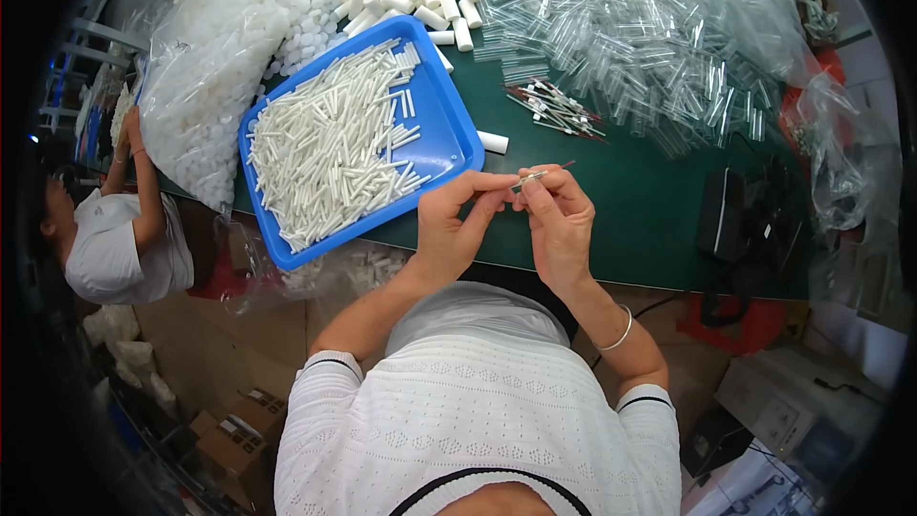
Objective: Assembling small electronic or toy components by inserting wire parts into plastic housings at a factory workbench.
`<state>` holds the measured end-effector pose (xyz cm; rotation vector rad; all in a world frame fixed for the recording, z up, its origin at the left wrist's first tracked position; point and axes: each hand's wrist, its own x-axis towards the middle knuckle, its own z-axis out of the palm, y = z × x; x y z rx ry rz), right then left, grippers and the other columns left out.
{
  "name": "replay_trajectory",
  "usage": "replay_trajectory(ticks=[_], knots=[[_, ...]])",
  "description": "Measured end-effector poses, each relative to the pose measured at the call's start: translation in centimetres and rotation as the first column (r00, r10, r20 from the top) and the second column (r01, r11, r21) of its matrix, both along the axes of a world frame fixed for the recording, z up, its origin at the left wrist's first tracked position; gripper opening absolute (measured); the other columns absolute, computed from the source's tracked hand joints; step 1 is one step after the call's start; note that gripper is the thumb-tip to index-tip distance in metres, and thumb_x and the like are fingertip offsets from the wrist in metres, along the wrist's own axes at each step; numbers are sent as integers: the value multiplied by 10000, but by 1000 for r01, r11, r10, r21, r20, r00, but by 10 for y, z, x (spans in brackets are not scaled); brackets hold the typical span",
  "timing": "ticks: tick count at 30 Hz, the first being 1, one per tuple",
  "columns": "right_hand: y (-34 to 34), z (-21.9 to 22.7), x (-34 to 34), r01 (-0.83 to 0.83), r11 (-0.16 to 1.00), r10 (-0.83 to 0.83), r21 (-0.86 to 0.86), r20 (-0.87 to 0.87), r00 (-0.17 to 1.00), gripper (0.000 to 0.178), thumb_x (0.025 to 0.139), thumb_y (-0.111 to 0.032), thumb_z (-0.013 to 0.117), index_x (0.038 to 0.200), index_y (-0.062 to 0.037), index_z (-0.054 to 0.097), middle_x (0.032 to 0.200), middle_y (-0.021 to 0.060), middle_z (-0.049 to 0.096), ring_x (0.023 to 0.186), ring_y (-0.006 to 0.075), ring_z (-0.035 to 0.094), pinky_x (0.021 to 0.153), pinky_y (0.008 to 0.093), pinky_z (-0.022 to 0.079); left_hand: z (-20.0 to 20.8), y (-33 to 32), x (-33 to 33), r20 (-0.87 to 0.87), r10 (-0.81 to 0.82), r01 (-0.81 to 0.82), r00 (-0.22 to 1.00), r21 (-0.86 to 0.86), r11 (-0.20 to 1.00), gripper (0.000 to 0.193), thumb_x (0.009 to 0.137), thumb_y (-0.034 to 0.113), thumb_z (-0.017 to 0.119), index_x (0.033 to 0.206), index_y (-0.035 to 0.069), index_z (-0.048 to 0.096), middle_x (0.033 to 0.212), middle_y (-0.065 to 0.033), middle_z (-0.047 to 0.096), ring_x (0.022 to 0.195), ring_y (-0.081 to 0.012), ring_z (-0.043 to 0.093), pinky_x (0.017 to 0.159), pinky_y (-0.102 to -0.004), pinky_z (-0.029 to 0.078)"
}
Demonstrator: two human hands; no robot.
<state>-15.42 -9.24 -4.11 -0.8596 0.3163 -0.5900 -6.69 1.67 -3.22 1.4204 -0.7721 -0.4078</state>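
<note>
Left hand (451,227) and right hand (562,229) jointly pinch 1 thin, red-ended rod (532,177) near the blue tray (443,107) of loose white sticks (323,134).

Thin red-tipped stick (544,175), slanting, in both hands (562,227)

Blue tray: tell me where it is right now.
In the head view, the tray lies left of centre on the green table, between the clear bag and the left hand.
</note>
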Motion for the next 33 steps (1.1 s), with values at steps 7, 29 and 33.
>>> replay_trajectory(ticks=[7,29,33], knots=[[-3,-4,-5,31,999,-31,36,-14,999,30,894,-7,626,915,4,645,972,56,596,815,97,570,724,238,466,3,-4,0,-70,-14,17,997,43,999,116,932,39,588,1023,-23,625,837,-57,657,727,-82,609,657,-201,490],[-2,-9,-14,24,999,-25,41,14,1000,29,890,19,614,896,6,639,995,73,605,796,116,558,723,265,468,3,-9,-4,-215,-89,96,973,20,995,128,883,6,627,1008,-3,602,804,-64,664,706,-104,617,634,-233,484],[-6,-3,-11,13,1000,-14,17,28,1000,38,915,-2,582,922,1,619,1025,93,613,842,130,580,768,282,490,5,-10,2,-484,-193,190,854,-54,980,234,907,44,614,1132,4,564,804,-56,669,725,-90,625,660,-208,489]])
